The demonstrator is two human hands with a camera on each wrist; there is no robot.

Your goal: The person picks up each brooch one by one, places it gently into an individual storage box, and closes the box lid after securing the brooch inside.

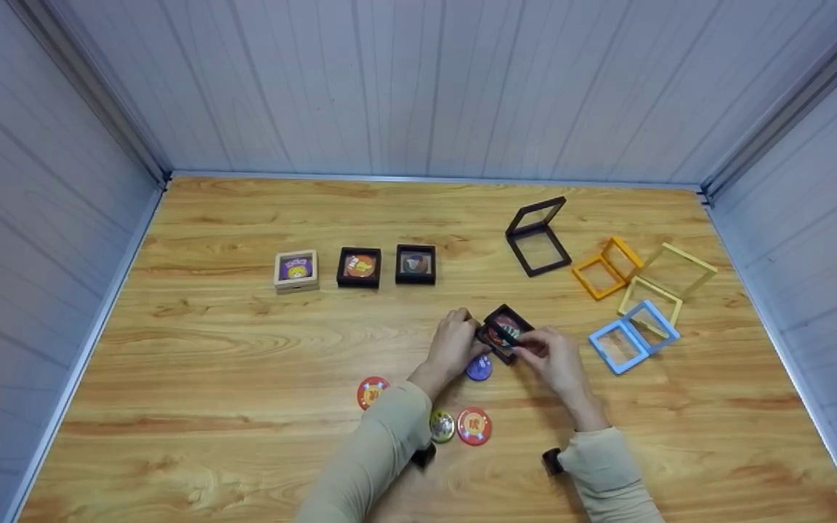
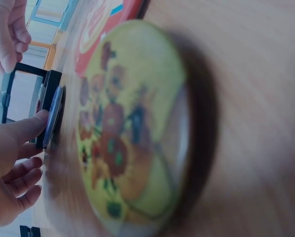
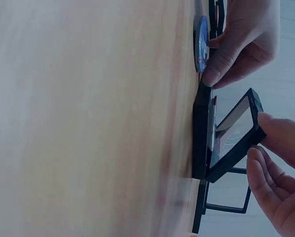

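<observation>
A small black display frame (image 1: pixel 525 317) stands partly opened on the table, with a red and green round badge (image 1: pixel 503 331) inside. My left hand (image 1: pixel 453 343) holds the frame's base at its left corner; in the right wrist view the thumb presses on the base (image 3: pixel 201 133). Between thumb and fingers, my right hand (image 1: pixel 555 357) pinches the edge of the tilted clear-windowed lid (image 3: pixel 236 154). A purple badge (image 1: pixel 479 368) lies just below the frame, close to the left hand. Large in the left wrist view is a yellow badge with a flower picture (image 2: pixel 123 128).
Two red badges (image 1: pixel 474 426) lie nearer the body, one partly behind the left sleeve. Farther back at left stand a cream frame (image 1: pixel 296 283) and two black frames (image 1: pixel 415 276) with badges inside. Opened black (image 1: pixel 531 272), orange (image 1: pixel 596 290), yellow (image 1: pixel 680 254) and blue (image 1: pixel 618 369) frames spread at right.
</observation>
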